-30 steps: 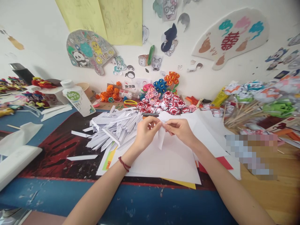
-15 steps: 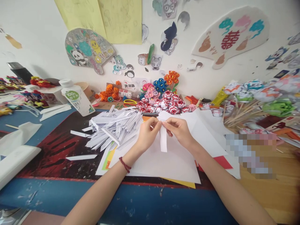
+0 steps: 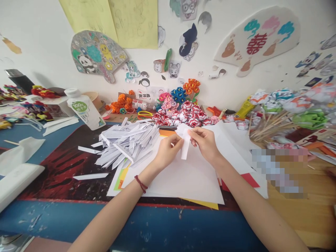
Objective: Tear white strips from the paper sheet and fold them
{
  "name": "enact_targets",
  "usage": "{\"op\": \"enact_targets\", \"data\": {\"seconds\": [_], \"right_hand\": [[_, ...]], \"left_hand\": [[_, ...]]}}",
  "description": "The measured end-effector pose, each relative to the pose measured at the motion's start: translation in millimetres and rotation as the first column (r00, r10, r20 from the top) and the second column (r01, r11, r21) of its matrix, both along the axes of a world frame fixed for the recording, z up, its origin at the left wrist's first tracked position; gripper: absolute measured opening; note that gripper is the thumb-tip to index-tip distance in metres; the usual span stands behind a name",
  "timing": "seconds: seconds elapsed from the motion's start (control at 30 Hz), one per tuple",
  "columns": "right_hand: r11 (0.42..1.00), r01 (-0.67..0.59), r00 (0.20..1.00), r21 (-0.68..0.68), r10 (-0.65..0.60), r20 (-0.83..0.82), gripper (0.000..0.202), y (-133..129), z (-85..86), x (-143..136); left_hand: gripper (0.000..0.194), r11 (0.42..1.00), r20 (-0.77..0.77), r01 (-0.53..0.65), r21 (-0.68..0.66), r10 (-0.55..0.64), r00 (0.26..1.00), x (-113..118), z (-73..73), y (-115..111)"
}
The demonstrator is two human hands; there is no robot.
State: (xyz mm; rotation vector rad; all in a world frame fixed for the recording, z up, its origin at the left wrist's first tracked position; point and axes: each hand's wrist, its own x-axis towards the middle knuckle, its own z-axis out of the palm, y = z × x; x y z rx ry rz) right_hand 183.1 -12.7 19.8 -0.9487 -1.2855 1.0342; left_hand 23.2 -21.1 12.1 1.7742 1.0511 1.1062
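A white paper strip (image 3: 184,148) is held upright above a stack of paper sheets (image 3: 168,185). My left hand (image 3: 169,148) pinches its left edge between thumb and fingers. From the other side, my right hand (image 3: 203,140) grips the strip near its upper end with thumb and forefinger. To the left of my hands lies a heap of folded white paper strips (image 3: 128,141), partly on the sheets and partly on the dark mat (image 3: 63,175). One loose strip (image 3: 90,176) rests apart on the mat.
Behind the sheets are red-and-white paper flowers (image 3: 191,113). A white bottle (image 3: 84,109) stands at the back left, near a white case (image 3: 21,185) at the left edge. Wooden sticks (image 3: 265,122) and paper flowers crowd the right side. Decorated fans (image 3: 97,56) hang on the wall.
My hands have moved slightly apart. My right hand has shifted right and up along the strip, and the strip's lower end is higher than before.
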Motion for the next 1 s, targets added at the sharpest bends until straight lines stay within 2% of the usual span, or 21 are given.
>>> {"op": "enact_targets", "data": {"seconds": [0.23, 0.4, 0.57, 0.67, 0.83, 1.0], "right_hand": [[0.996, 0.079, 0.996, 0.039, -0.077, -0.037, 0.024, 7.2, 2.2, 13.3], [0.99, 0.131, 0.989, 0.052, -0.127, -0.069, 0.02, 13.3, 0.5, 20.1], [0.986, 0.161, 0.986, 0.043, -0.159, -0.058, 0.022, 15.8, -1.2, 20.7], [0.991, 0.132, 0.99, 0.021, -0.131, -0.059, 0.023, 16.1, -1.7, 20.7], [0.995, -0.012, 0.999, -0.1, 0.009, -0.038, 0.03, 15.6, -1.3, 22.6], [0.993, -0.066, 0.998, -0.097, 0.068, 0.013, 0.03, 12.1, -0.1, 20.7]], "left_hand": [[0.025, 0.999, -0.054, 0.049, 0.006, -0.049, 0.997, 3.4, -0.5, -3.9], [0.024, 0.992, -0.037, 0.116, -0.049, -0.118, 0.992, 5.1, 0.4, -5.1], [0.024, 0.992, -0.047, 0.114, -0.047, -0.116, 0.992, 3.8, 1.0, -5.4], [0.028, 0.995, -0.11, 0.098, 0.01, -0.096, 0.989, 1.7, 1.3, -7.0], [0.033, 0.995, -0.238, 0.068, 0.071, -0.049, 0.97, 0.4, -0.7, -9.1], [0.033, 0.995, -0.285, 0.074, 0.068, -0.052, 0.957, 0.8, -5.6, -7.1]]}}
